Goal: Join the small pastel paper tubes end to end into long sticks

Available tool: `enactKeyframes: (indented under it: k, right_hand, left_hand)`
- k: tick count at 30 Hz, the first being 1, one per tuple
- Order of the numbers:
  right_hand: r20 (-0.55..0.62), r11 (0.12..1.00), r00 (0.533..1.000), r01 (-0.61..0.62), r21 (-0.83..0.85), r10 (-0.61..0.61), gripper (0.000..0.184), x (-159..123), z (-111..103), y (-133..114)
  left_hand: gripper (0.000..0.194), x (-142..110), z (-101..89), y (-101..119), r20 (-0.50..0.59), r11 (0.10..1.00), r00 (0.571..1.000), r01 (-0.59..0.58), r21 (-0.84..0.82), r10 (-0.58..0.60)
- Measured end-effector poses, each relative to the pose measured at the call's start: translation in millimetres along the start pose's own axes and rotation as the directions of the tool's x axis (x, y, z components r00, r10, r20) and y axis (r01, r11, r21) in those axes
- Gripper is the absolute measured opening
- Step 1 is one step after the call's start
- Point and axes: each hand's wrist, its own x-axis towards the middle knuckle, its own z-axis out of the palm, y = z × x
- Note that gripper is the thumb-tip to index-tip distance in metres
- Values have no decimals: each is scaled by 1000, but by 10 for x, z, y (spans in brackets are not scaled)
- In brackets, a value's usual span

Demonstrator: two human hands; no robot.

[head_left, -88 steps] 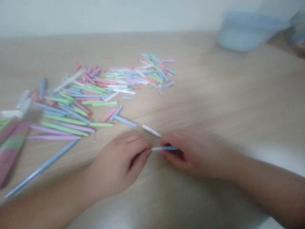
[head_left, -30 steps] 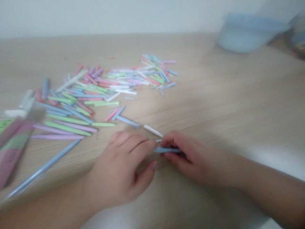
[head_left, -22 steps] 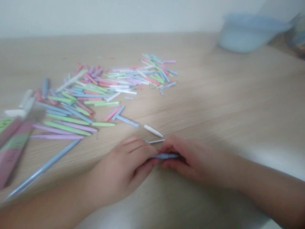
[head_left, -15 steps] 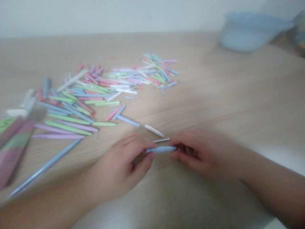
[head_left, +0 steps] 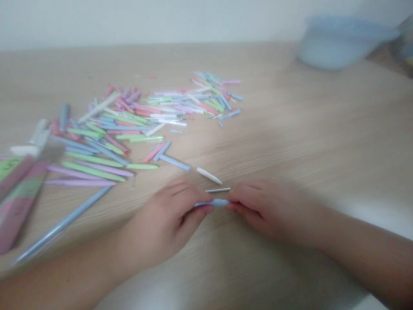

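Near six o'clock on the tabletop (head_left: 290, 129), the left hand (head_left: 174, 219) and right hand (head_left: 267, 206) are pinching opposite ends of the light-blue piece (head_left: 219, 202); a thin rod (head_left: 218, 190) is lying just beyond, toward twelve o'clock.

Over at the far right of the wood-grained desk (head_left: 290, 129) stands a light blue tub (head_left: 335, 47), with a blurred object (head_left: 407, 47) beside it; behind rises a pale wall (head_left: 161, 21).
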Motion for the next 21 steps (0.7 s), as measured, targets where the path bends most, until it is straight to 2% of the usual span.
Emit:
enactKeyframes:
  k: [3, 8, 15, 21]
  right_hand:
    - [4, 1000, 1000, 5, 9, -5, 18, 11, 52, -17]
    - [-21, 999, 1000, -23, -46, 22, 21, 21, 106, -10]
    - [-27, 999, 999, -40, 32, 41, 19, 46, 105, 20]
    - [-109, 994, 994, 30, 106, -18, 15, 12, 83, 44]
  left_hand:
    - [15, -1, 1, 6, 22, 1000, 1000, 5, 0, -5]
    - [15, 15, 1, 0, -3, 1000, 1000, 8, 18, -8]
    - [14, 35, 15, -16, -16, 999, 1000, -3, 31, 4]
    - [21, 23, 35, -7, -26, 998, 1000, -13, 61, 15]
